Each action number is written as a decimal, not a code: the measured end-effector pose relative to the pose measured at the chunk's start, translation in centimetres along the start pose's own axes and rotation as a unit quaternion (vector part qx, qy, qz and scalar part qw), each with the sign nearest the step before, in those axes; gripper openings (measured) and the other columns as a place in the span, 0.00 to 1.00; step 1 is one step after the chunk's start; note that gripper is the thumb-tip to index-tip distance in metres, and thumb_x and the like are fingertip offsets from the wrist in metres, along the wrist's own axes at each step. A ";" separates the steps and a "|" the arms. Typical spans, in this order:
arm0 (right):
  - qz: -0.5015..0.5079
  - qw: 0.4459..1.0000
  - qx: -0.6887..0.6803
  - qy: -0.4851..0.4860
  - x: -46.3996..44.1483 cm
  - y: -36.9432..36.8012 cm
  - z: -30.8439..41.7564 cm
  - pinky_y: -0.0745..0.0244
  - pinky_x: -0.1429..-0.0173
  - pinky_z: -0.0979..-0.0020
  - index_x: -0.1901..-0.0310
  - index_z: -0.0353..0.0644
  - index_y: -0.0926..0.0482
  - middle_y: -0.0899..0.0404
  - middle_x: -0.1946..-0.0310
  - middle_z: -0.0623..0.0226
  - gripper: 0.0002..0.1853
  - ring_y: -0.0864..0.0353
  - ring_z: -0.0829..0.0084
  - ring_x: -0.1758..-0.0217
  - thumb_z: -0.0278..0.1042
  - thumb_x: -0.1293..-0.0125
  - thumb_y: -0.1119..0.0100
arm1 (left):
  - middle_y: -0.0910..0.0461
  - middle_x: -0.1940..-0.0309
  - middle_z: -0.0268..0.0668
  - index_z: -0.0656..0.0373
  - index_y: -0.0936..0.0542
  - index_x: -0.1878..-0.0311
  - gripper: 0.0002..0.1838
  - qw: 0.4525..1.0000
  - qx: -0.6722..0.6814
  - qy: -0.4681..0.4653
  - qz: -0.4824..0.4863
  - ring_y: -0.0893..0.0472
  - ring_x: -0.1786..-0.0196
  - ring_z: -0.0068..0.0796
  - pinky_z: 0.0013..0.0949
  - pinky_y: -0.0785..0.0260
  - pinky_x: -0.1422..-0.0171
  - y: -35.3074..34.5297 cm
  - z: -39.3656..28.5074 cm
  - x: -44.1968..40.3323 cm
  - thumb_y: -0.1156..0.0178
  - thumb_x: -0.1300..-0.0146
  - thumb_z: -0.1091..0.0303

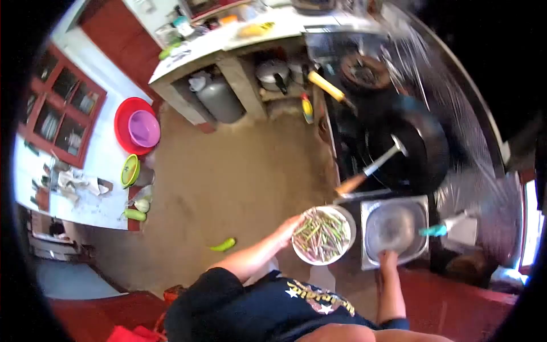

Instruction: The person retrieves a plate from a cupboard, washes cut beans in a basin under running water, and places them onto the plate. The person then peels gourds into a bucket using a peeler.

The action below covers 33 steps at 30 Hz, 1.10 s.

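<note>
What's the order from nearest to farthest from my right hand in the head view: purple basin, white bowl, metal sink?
1. Metal sink, right at your right hand.
2. White bowl, to its left.
3. Purple basin, far left.

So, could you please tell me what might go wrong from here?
The bowl of cut beans, with only the left hand visibly on its side, might tip. The spatula handle, jutting towards the bowl, could get knocked. The green vegetable on the floor could make someone slip.
</note>
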State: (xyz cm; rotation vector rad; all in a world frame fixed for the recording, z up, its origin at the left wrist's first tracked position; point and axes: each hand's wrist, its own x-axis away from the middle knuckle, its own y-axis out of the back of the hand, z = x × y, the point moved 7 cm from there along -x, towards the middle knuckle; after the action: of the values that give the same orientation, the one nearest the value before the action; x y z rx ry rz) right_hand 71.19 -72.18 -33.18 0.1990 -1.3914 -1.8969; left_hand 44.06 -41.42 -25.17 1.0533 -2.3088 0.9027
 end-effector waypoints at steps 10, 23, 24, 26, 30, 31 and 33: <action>-0.124 0.948 -0.220 0.196 3.7 10.8 23.2 0.29 0.63 0.68 0.68 0.38 0.23 0.23 0.74 0.59 0.07 0.24 0.65 0.70 0.31 0.48 0.41 | 0.23 0.57 0.35 0.57 0.25 0.52 0.18 0.994 0.020 -0.098 0.035 0.24 0.55 0.28 0.34 0.30 0.50 1.4 -5.9 2.6 0.50 0.36 0.54; -0.144 0.847 -0.195 0.473 -5.5 15.8 59.1 0.30 0.67 0.68 0.68 0.39 0.23 0.28 0.74 0.63 0.06 0.26 0.64 0.70 0.26 0.49 0.40 | 0.26 0.51 0.42 0.62 0.31 0.47 0.22 0.971 0.122 -0.196 -0.058 0.24 0.51 0.33 0.38 0.30 0.46 14.8 -27.2 -0.2 0.56 0.33 0.54; -0.140 0.849 -0.190 0.472 -6.9 16.0 60.3 0.29 0.65 0.66 0.67 0.40 0.23 0.27 0.73 0.62 0.07 0.26 0.61 0.69 0.26 0.50 0.40 | 0.26 0.51 0.41 0.62 0.31 0.47 0.23 0.972 0.114 -0.195 -0.070 0.24 0.51 0.33 0.37 0.30 0.47 15.3 -28.4 -0.7 0.56 0.33 0.53; -0.132 0.844 -0.172 0.490 -10.2 15.1 62.3 0.29 0.64 0.66 0.67 0.40 0.23 0.27 0.73 0.62 0.07 0.25 0.61 0.68 0.27 0.50 0.40 | 0.26 0.51 0.41 0.62 0.31 0.46 0.23 0.972 0.107 -0.188 -0.092 0.25 0.51 0.33 0.37 0.30 0.47 16.5 -30.3 -2.7 0.55 0.34 0.52; -0.100 0.822 -0.201 0.523 -16.7 15.6 67.7 0.27 0.61 0.66 0.64 0.41 0.23 0.25 0.69 0.61 0.08 0.24 0.61 0.65 0.28 0.48 0.41 | 0.27 0.49 0.40 0.62 0.31 0.46 0.24 0.973 0.120 -0.170 -0.104 0.25 0.50 0.33 0.37 0.30 0.46 19.0 -36.0 -7.1 0.55 0.34 0.51; -0.104 0.806 -0.236 0.532 -18.3 16.5 68.4 0.27 0.61 0.66 0.63 0.42 0.24 0.24 0.67 0.61 0.08 0.24 0.61 0.64 0.29 0.46 0.43 | 0.28 0.48 0.41 0.61 0.31 0.45 0.24 0.970 0.132 -0.174 -0.107 0.26 0.49 0.34 0.37 0.31 0.45 19.5 -37.2 -8.4 0.55 0.34 0.51; -0.114 0.830 -0.265 0.478 -22.9 18.1 68.5 0.27 0.63 0.68 0.62 0.41 0.24 0.24 0.67 0.62 0.08 0.23 0.62 0.66 0.28 0.45 0.43 | 0.26 0.51 0.41 0.62 0.30 0.47 0.22 0.965 0.153 -0.184 -0.106 0.25 0.53 0.32 0.37 0.30 0.48 19.7 -40.1 -10.1 0.55 0.34 0.53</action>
State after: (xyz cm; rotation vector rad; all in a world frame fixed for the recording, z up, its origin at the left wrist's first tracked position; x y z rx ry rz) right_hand 59.50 -8.00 2.69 0.9161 -0.1545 -1.8449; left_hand 39.78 2.04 -11.27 1.6917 -2.3241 1.0718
